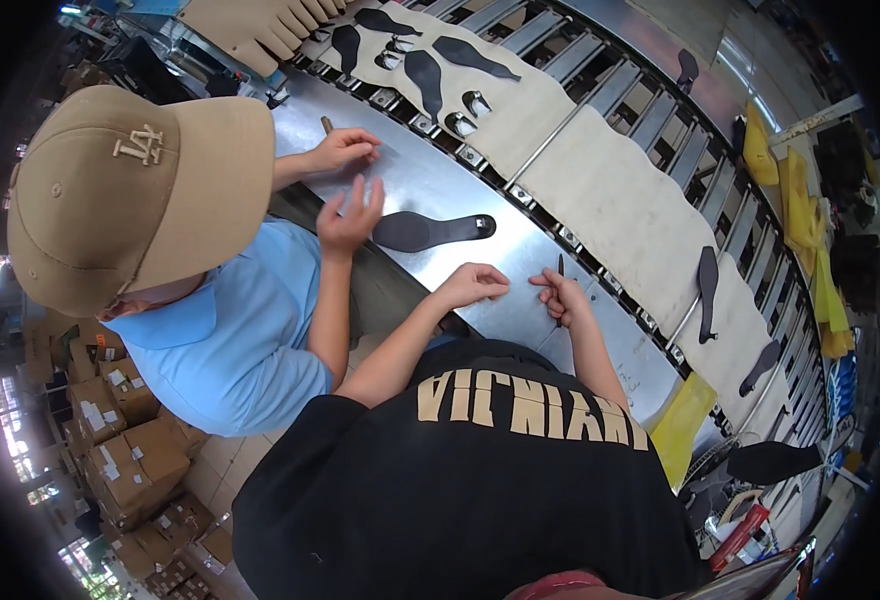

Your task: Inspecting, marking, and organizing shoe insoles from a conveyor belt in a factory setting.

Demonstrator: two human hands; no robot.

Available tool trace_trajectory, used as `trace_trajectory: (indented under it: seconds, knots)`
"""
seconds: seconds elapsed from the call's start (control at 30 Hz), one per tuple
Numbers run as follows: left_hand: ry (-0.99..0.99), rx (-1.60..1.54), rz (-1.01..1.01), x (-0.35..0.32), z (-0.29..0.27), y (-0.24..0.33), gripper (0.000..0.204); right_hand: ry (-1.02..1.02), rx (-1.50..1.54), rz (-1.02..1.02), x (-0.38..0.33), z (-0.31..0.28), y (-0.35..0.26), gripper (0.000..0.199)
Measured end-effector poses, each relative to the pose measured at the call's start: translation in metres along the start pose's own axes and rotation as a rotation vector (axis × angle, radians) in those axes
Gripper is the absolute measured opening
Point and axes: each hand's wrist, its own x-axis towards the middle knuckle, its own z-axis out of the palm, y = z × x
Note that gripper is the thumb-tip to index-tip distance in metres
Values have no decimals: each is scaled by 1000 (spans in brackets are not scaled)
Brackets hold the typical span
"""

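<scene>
My left hand [472, 285] is just above the metal work surface [440, 190], its fingertips pressed together; anything between them is too small to make out. Across from it, my right hand [563, 298] grips a slim dark pen-like tool [561, 264], which sticks out above and below the fingers. Some of its fingers point toward my left hand, with a gap between the two hands. Beyond my left hand lies a black shoe sole [415, 232], with a small shiny piece at its narrow heel end. Neither hand touches it.
A co-worker in a tan cap [110, 190] and blue shirt stands at left, both hands [350, 222] near the sole. Beyond runs a roller conveyor [650, 130] with pale cloth [600, 170], soles [424, 82] and small black-and-silver pieces [460, 124]. Yellow sheet [682, 425] at right; cartons [140, 465] lower left.
</scene>
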Motion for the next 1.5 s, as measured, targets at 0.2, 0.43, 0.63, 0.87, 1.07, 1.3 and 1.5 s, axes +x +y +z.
trace_trajectory:
  seconds: [0.2,0.43,0.63,0.87,1.07,1.3,1.5]
  knots:
    - [899,790,520,-11,-28,38,45,0,3,0,0,-2,1,37]
    - [571,836,221,2,-56,47,32,15,-14,-68,-4,3,7,40]
    - [594,483,537,-38,-9,109,16,-51,36,-315,-77,53,-22,39]
    - [606,399,595,-69,14,143,12,-46,-7,-842,-129,108,-56,43]
    - [621,342,629,-75,14,145,11,-41,-81,-903,-131,115,-58,38]
    - [610,313,615,-73,11,135,11,-54,-36,-1000,-135,128,-60,32]
    - [591,105,618,-67,18,134,11,-1,-129,-1058,-137,131,-59,30]
